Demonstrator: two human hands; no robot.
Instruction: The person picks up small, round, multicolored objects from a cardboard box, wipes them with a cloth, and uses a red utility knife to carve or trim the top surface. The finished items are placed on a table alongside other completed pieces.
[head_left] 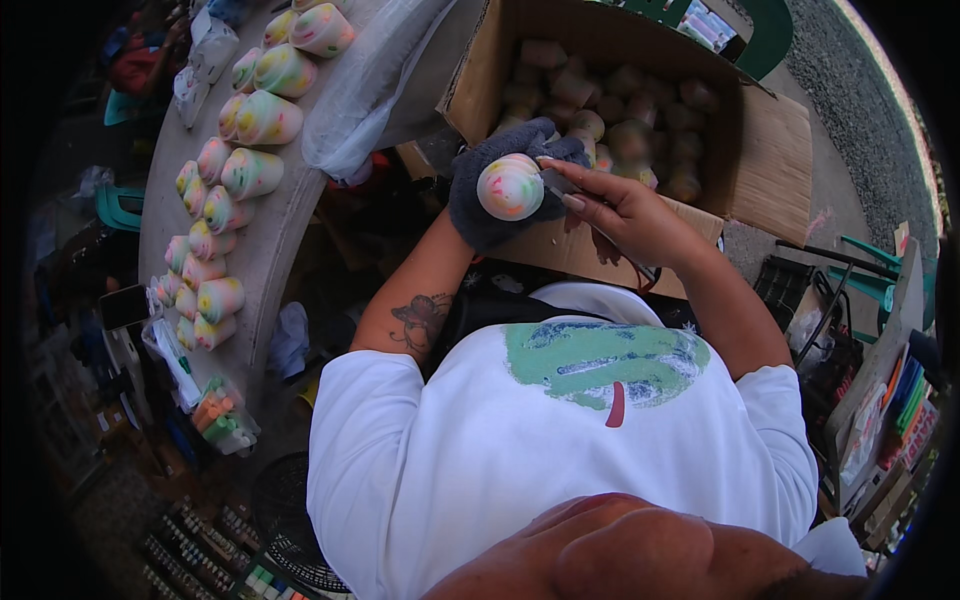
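My left hand [478,205], in a dark grey glove, is closed round a white swirl-topped piece [510,188] with pink, yellow and green spots. Its round top faces up. My bare right hand [625,212] grips a small metal-bladed tool [560,183], the blade against the piece's right side. A bit of red-orange shows below that palm; whether it is the tool's handle I cannot tell. Both hands are over the near edge of an open cardboard box [765,165], which holds many similar spotted pieces [630,140], partly in shadow.
On the left, a curved grey table [265,250] carries rows of spotted cup-shaped pieces [252,172]. A clear plastic sheet [350,100] hangs over its edge. A bag of coloured items [222,418] lies at its near end. A black folding frame [825,300] stands at right.
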